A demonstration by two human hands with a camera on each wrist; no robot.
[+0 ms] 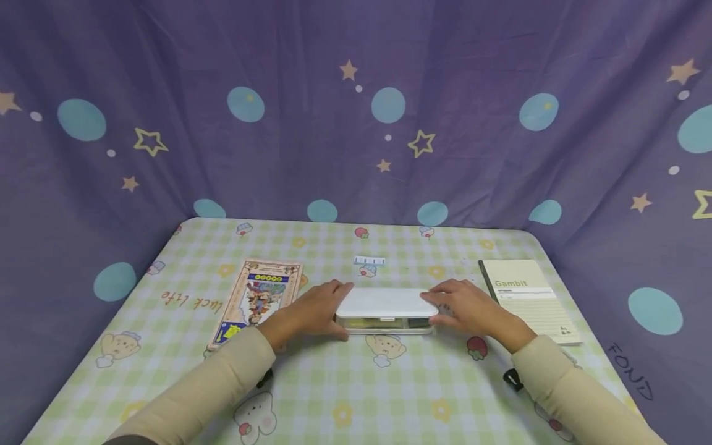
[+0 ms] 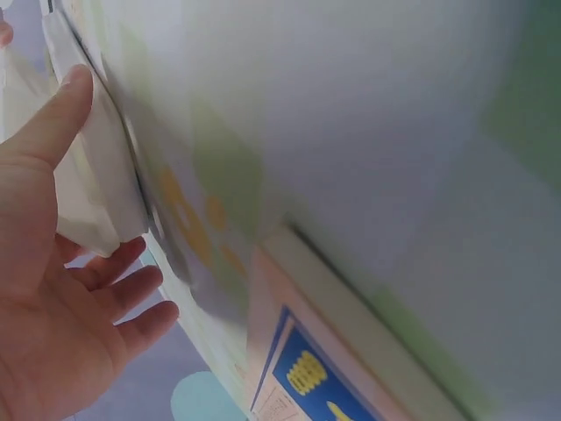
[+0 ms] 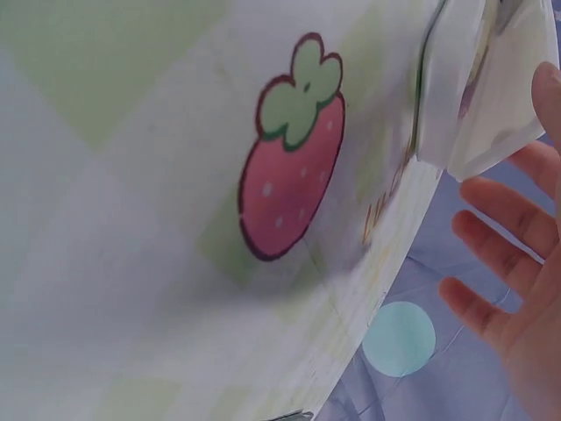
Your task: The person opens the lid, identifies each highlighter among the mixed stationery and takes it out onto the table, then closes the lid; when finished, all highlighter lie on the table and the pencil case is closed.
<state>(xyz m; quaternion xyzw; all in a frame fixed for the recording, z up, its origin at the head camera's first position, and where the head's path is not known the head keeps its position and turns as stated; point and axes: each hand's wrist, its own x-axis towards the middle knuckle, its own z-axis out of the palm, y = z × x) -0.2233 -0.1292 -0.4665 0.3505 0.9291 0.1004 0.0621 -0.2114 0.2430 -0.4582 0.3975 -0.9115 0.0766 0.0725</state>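
Note:
A white pencil case (image 1: 386,303) lies on the table between my two hands, its long side facing me. Yellowish and dark contents show along its front, under the white lid. My left hand (image 1: 317,312) grips the left end, thumb at the front and fingers toward the back; in the left wrist view the thumb (image 2: 66,110) lies against the case (image 2: 101,167). At the right end my right hand (image 1: 467,307) holds the case, thumb low at the front and fingers by the lid. A gap between lid and base shows in the right wrist view of the case (image 3: 451,88).
Left of the case lies a pink illustrated book (image 1: 261,293), close to my left forearm. A cream "Gambit" notebook (image 1: 528,303) lies to the right. Behind the case is a small white-and-blue strip (image 1: 369,261). The checked tablecloth (image 1: 311,383) ends at a purple curtain (image 1: 311,154).

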